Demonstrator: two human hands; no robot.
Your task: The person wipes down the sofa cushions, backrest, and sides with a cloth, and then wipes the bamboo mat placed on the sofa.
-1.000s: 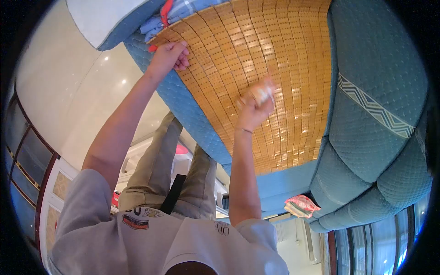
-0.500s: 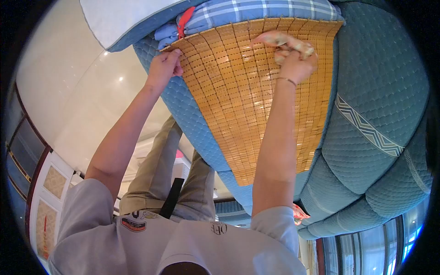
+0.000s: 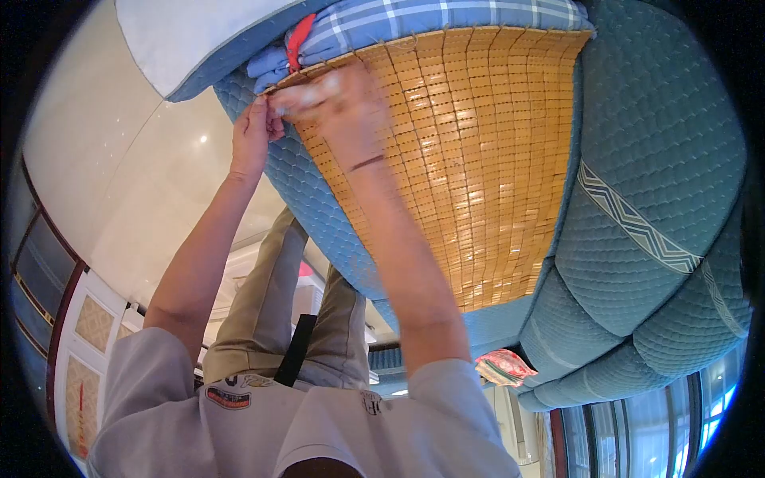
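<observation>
A tan mat of small tiles point(image 3: 470, 159) lies over the blue quilted sofa seat. At its upper left corner my left hand point(image 3: 255, 135) pinches the mat's edge. My right hand point(image 3: 351, 115), smeared by motion, is closed on a pale, reddish cloth point(image 3: 307, 97) over the mat, close beside my left hand. A blue plaid cloth point(image 3: 446, 14) with a red tie point(image 3: 299, 41) lies along the mat's top edge.
Quilted blue back cushions point(image 3: 653, 159) run down the right side. A red patterned bundle point(image 3: 506, 367) sits at the sofa's far end. A white cover point(image 3: 191, 36) lies at the upper left, above glossy pale floor point(image 3: 159, 159).
My right hand with the cloth has swept from the mat's upper right to its upper left corner, beside my left hand. My left hand still holds the edge.
</observation>
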